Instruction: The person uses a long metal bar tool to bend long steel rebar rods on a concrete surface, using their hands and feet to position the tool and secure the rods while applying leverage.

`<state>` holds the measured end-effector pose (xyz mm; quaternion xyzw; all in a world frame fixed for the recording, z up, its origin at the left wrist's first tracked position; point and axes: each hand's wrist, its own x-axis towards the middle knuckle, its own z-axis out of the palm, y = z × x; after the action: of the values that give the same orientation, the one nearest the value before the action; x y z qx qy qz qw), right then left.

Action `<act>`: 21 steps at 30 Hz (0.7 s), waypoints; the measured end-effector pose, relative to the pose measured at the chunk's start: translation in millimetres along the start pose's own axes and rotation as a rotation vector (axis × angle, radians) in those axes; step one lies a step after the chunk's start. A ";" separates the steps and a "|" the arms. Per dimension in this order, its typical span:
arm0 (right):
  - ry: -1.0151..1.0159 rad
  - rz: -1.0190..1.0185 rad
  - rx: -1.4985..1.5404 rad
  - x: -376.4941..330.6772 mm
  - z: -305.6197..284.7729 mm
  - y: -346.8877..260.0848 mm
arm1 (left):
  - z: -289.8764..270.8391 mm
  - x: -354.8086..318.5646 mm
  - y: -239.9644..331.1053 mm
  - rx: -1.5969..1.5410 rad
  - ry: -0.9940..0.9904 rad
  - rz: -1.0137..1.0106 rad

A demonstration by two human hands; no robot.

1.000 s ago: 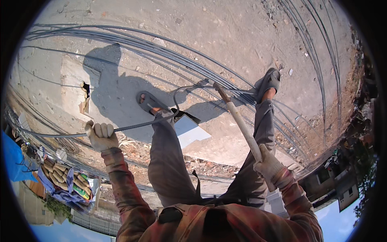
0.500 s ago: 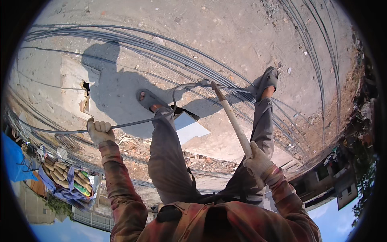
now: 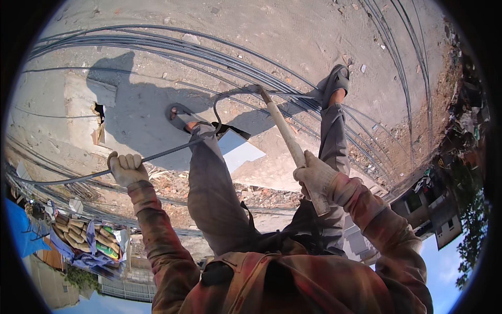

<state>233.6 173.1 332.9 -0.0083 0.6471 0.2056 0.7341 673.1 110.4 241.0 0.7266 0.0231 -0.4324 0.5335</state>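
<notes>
My left hand [image 3: 126,168], in a pale work glove, is closed round a dark steel reinforcing bar [image 3: 172,150]. From there the bar runs off to the far left and, to the right, up over my left trouser leg into a curved bend between my feet. My gloved right hand [image 3: 316,178] grips a long bending tool [image 3: 286,131] with a pale pipe-like handle, near its lower end. The tool's darker head [image 3: 260,90] meets the bent bar near the bundle on the ground; how it holds the bar is too small to tell.
Long steel bars [image 3: 209,55] lie in a bundle across the dusty ground, under my right sandal [image 3: 335,83]. More bars [image 3: 400,63] lie at right. A broken slab [image 3: 78,115] with a hole lies left of my left sandal [image 3: 180,116]. Rubble and a pale board [image 3: 240,152] are nearby.
My right hand and the tool handle have moved up and slightly left in view. The held bar slants more steeply, its left part lower. The whole view has shifted slightly.
</notes>
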 end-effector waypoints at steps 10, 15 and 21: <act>0.029 0.152 -0.097 -10.9 -4.2 -19.4 | -30.2 2.2 -5.8 -0.042 -0.024 -0.020; 0.337 -0.037 -0.646 -21.8 -25.3 16.4 | -34.7 5.7 -7.9 -0.073 -0.006 -0.037; 0.404 -0.054 -0.786 0.7 -22.3 59.2 | -28.6 -4.4 -7.5 -0.021 -0.015 -0.036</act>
<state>194.1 221.2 343.6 -0.3440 0.6497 0.4110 0.5392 684.0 138.3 239.9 0.7173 0.0366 -0.4470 0.5333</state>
